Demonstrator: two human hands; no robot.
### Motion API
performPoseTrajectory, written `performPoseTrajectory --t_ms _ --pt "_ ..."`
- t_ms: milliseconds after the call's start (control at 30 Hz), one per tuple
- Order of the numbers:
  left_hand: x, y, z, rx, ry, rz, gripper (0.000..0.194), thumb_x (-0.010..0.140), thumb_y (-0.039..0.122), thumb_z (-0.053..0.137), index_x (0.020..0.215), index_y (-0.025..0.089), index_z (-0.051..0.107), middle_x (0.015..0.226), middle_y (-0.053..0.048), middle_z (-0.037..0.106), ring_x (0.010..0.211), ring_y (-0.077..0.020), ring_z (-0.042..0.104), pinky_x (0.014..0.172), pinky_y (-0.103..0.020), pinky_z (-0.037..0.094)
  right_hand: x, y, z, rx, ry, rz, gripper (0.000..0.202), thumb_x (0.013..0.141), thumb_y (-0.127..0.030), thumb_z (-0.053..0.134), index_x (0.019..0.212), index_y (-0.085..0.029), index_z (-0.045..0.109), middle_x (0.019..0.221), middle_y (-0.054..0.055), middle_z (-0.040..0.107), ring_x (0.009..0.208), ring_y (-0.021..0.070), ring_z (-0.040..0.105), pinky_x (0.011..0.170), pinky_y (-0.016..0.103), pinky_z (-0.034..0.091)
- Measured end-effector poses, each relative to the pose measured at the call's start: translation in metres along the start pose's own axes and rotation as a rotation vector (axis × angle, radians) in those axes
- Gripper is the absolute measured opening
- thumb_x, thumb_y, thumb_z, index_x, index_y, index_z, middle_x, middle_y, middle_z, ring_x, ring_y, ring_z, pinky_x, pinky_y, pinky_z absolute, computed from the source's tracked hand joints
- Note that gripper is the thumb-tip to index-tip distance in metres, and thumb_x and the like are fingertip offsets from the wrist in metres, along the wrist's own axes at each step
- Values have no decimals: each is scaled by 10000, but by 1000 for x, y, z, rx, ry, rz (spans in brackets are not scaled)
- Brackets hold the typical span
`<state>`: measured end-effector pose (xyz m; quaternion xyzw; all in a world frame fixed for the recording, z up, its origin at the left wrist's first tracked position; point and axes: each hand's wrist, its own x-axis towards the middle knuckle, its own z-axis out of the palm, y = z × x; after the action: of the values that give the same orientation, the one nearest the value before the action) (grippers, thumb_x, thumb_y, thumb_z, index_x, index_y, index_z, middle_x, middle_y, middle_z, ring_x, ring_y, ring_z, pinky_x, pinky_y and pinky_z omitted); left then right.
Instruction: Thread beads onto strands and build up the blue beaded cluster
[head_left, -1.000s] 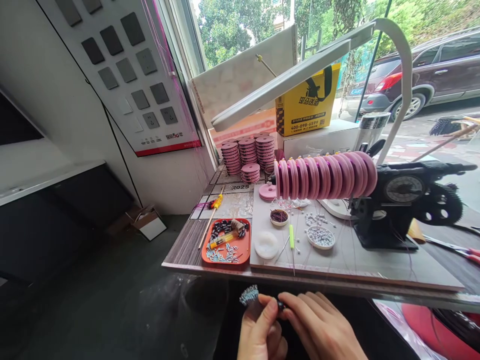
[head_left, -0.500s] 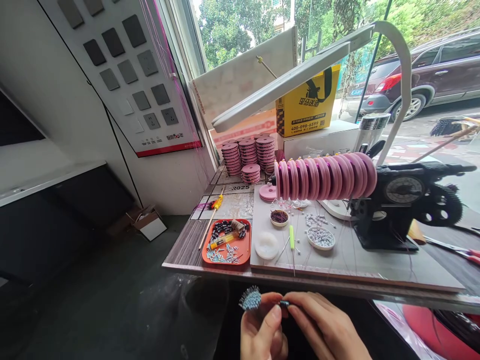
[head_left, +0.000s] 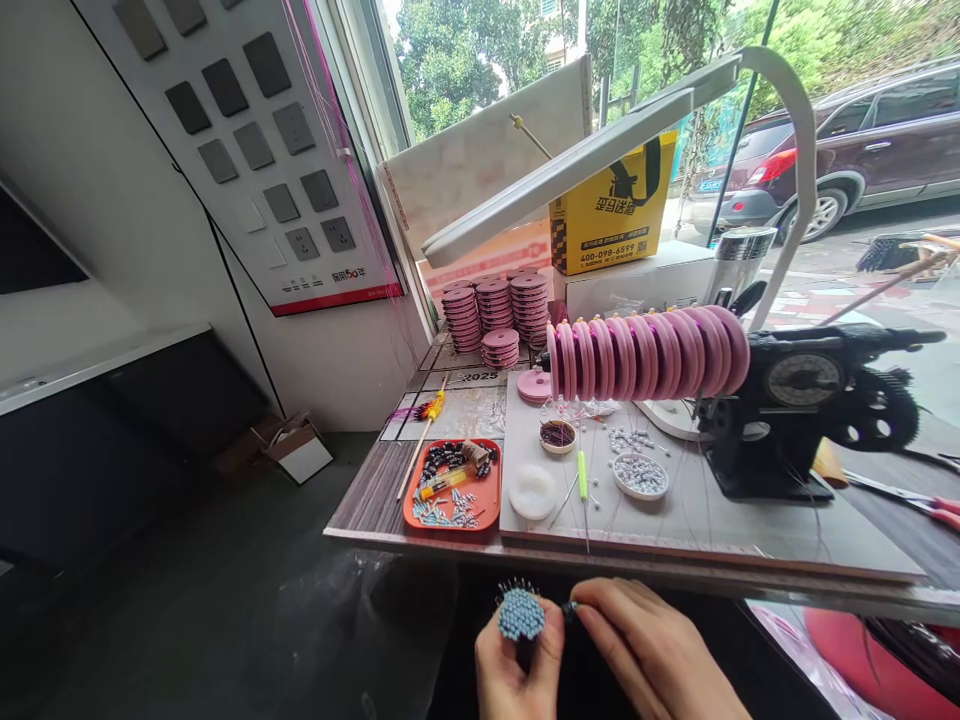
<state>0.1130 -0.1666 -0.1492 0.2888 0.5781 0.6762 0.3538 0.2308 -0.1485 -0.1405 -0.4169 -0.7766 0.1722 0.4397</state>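
Below the table's front edge, my left hand (head_left: 517,660) is closed around a bundle of small blue-grey pieces (head_left: 522,613), its rounded end facing me and thin wire-like tips sticking up behind. Just to its right, my right hand (head_left: 645,640) pinches a small dark piece (head_left: 570,609) between thumb and forefinger, close to the left fingers. What that dark piece is, I cannot make out. On the table ahead, an orange tray (head_left: 491,515) holds black beads, a yellow tube and loose blue-grey pieces like those in the bundle.
A black winding device (head_left: 772,470) carries a row of pink spools (head_left: 645,352) on the right. More pink spools (head_left: 493,300) stand stacked behind. On the board lie a white dish (head_left: 533,492), a dish of grey beads (head_left: 640,492) and a green-handled tool (head_left: 582,475). A white lamp (head_left: 592,155) arches overhead.
My left hand has turned the bundle so that its rounded end faces me. The right hand stays close by, still pinching the dark piece.
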Motion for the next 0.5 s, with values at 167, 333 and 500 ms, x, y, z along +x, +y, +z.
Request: performPoseTrajectory --t_ms 167,333,500 --pt "6 -12 -9 -64 -67 -154 340 457 400 853 573 153 650 501 5 575 521 -116 525 469 -175 403 -3 0 1 -28 -55 -2 187 927 -334 368 919 -237 528 729 -4 637 625 131 599 586 237 447" --pt "9 -4 -9 -69 -177 -317 478 415 524 826 525 145 558 431 49 507 314 -4 290 333 -146 232 -1 -1 -1 -61 -97 6 197 944 -314 323 898 -237 498 631 -35 604 546 116 560 548 230 411" --pt "5 7 -8 11 -126 -246 474 425 552 811 562 153 595 432 52 496 326 -8 276 342 -149 224 7 0 -17 -74 -182 18 131 903 -246 411 848 -234 529 738 -15 628 647 120 605 585 217 460"
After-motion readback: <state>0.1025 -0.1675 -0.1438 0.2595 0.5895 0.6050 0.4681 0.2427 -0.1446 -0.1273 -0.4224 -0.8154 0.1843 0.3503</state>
